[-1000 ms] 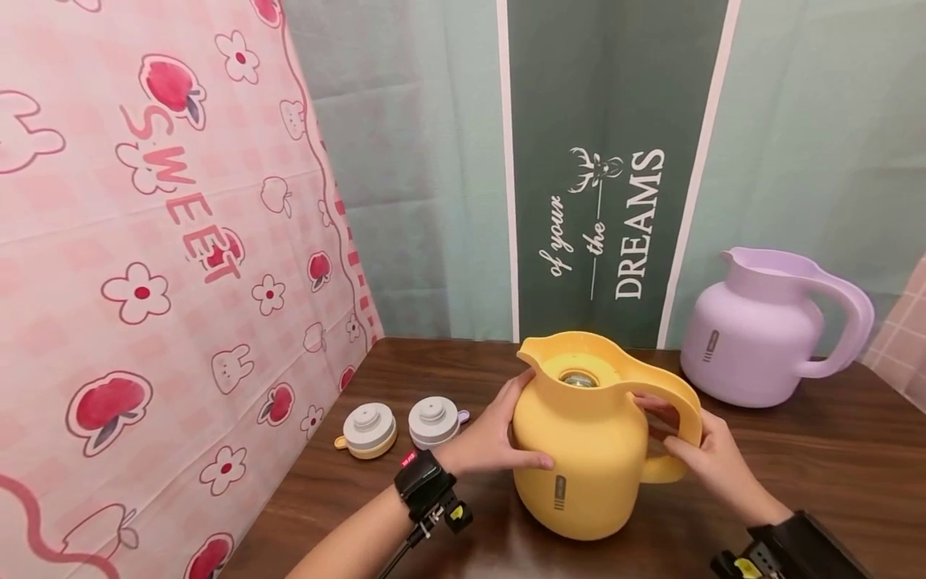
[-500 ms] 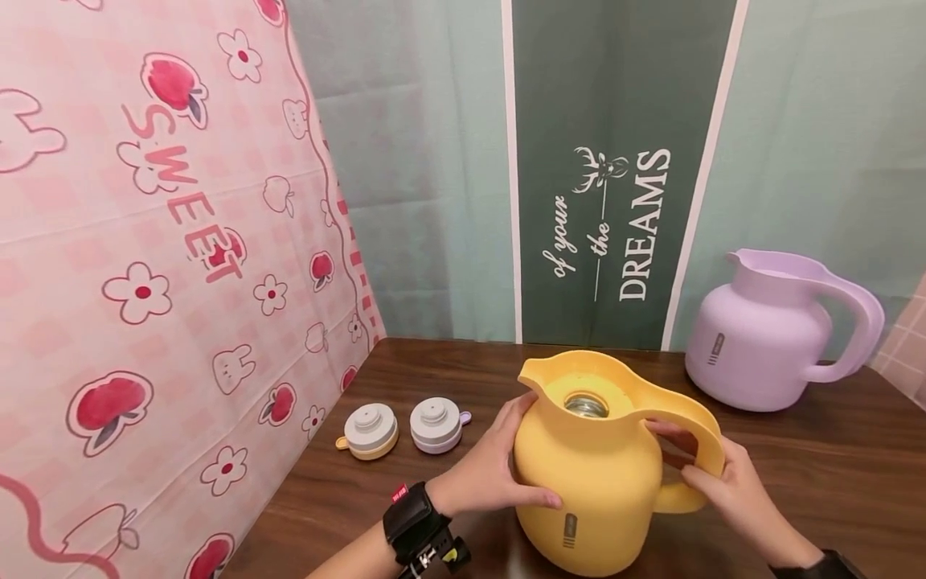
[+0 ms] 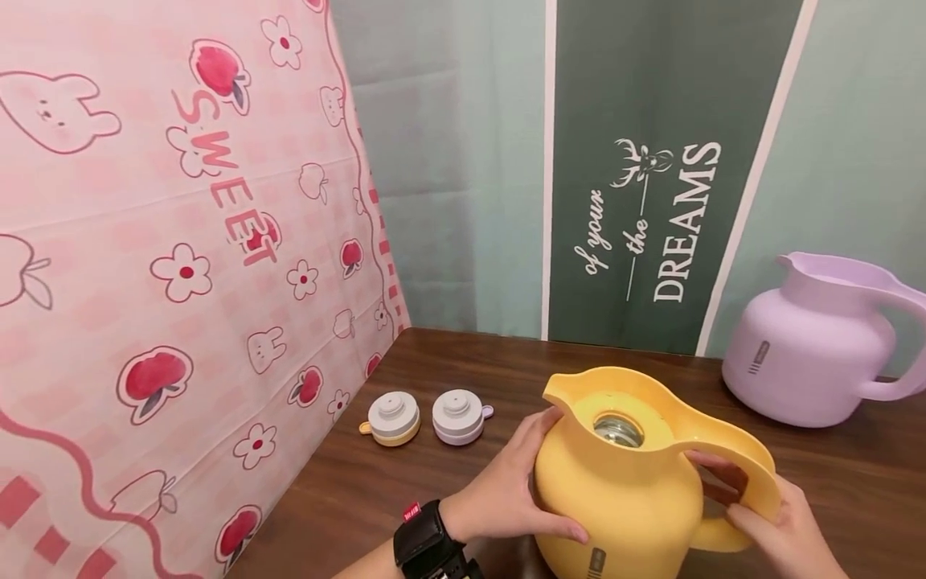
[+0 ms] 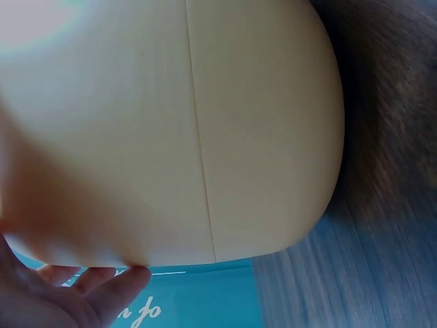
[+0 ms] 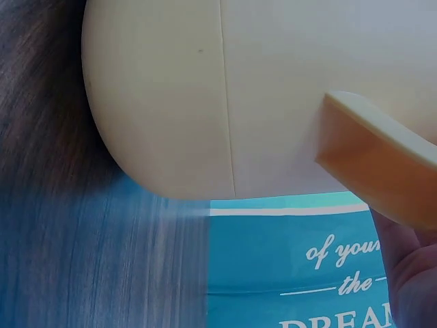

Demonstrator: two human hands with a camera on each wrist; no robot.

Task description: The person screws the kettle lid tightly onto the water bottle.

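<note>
A yellow thermos jug stands close in front of me, its mouth uncovered and its glass liner showing inside. My left hand holds the body's left side, thumb across the front and fingers round the far side; in the left wrist view those fingers lie along the jug's edge. With my right hand I grip the handle, fingers passing through its loop and the thumb over its near side. The right wrist view shows the handle with part of that hand behind it.
Two grey-topped stoppers lie left of the jug: a yellow-based stopper and a purple-based stopper. At the back right stands a purple thermos jug. A pink printed cloth borders the dark wooden table on the left, a green curtain behind.
The yellow jug has come nearer to me, with both hands staying on it. The head view has turned left, shifting the scene rightward. Stoppers and purple jug keep their places.
</note>
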